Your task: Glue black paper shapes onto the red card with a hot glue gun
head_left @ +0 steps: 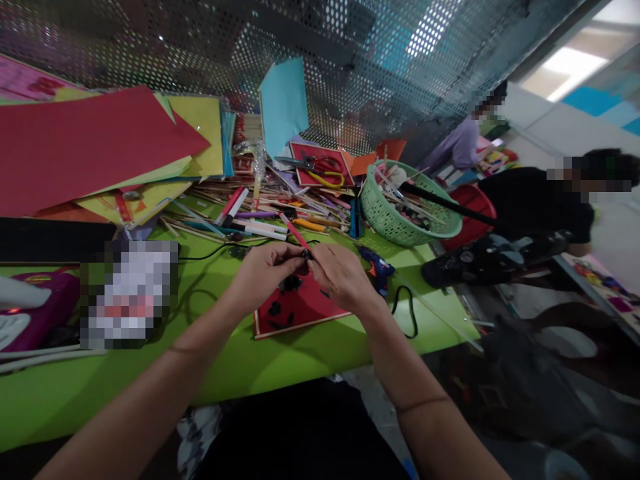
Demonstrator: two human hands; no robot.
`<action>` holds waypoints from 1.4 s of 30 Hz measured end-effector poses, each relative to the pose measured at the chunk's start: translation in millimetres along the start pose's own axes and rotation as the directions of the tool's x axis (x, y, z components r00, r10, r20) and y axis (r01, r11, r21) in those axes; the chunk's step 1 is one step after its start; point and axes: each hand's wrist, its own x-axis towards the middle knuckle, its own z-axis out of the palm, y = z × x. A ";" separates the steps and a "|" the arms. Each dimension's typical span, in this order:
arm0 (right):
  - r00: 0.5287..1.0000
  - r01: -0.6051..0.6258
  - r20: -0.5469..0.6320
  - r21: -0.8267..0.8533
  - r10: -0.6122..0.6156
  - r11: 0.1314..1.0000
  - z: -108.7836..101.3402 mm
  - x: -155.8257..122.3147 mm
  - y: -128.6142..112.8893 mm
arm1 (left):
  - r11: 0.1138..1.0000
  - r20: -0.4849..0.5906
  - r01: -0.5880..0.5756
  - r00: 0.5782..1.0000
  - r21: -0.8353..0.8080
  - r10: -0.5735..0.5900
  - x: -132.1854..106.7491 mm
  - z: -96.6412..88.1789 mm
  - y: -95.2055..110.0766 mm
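My left hand (267,272) is closed, with thumb and fingertips pinching a small black piece (305,254). Close against it, my right hand (343,279) is closed around a slim red pen-like stick (296,232), whose far end points up and left. The fingers partly cover both items. Below the hands lies a red board (313,319) with pale edging, bearing several small black shapes (275,309). A blue glue gun (376,267) rests to the right of my right hand.
Markers (260,229), thin sticks and scissors (320,165) crowd the table's back. A green basket (395,223) stands at back right, coloured paper sheets (90,147) at left. A black cable loop (406,313) lies near the right end. Two people sit beyond.
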 end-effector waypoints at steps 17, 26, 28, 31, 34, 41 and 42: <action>0.999 0.046 -0.006 0.172 -0.046 0.984 4.2 -2.1 5.1 | 0.996 0.053 0.059 0.997 -0.061 -0.056 0.6 -2.3 -1.8; 0.995 -0.087 0.070 0.382 0.065 0.920 0.7 -2.4 5.9 | 0.999 -0.013 -0.018 1.000 0.044 0.019 -3.3 4.8 2.8; 0.993 -0.107 0.082 0.384 0.082 0.917 0.1 -1.9 4.9 | 0.998 -0.015 -0.034 0.999 0.057 0.035 -4.0 6.8 2.2; 0.991 -0.131 0.081 0.383 0.108 0.915 0.2 -1.1 2.8 | 0.994 -0.016 -0.057 0.998 0.090 0.058 -4.2 8.7 1.0; 0.989 -0.145 0.059 0.334 0.133 0.931 2.2 -0.5 0.6 | 0.990 -0.032 -0.071 0.997 0.123 0.076 -3.8 9.4 -0.5; 0.991 -0.131 0.018 0.303 0.132 0.944 7.4 -1.1 -0.3 | 0.993 -0.040 -0.057 0.997 0.100 0.061 -3.5 7.8 -2.7; 0.992 -0.127 0.021 0.314 0.127 0.941 7.2 -1.4 0.0 | 0.994 -0.037 -0.055 0.998 0.096 0.058 -3.4 7.4 -2.9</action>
